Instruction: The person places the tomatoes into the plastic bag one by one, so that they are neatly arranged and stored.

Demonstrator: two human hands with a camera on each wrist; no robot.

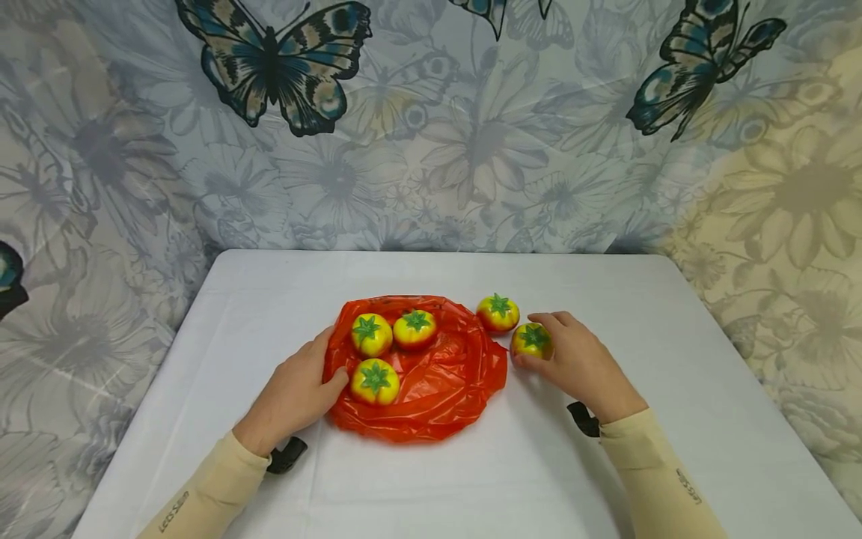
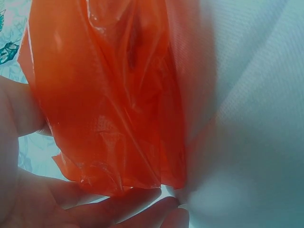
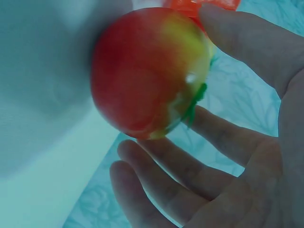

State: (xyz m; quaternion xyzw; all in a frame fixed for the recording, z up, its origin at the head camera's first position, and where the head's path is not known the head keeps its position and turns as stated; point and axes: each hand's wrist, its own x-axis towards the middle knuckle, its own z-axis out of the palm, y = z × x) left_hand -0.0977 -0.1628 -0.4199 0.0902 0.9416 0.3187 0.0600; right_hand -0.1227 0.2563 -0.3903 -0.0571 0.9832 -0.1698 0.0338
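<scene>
A red plastic bag lies spread on the table, its crinkled rim forming a rough round. Inside it sit three red-and-yellow toy tomatoes with green star-shaped tops. My left hand holds the bag's left edge, thumb on the inner side and fingers outside; the left wrist view shows the red film between them. To the right of the bag, my right hand grips another tomato between thumb and fingers. One more tomato stands just behind it, beside the bag's rim.
The table is covered in white cloth, and its far edge meets a wall curtain printed with flowers and butterflies. Both forearms come in over the near side, each with a dark band at the wrist.
</scene>
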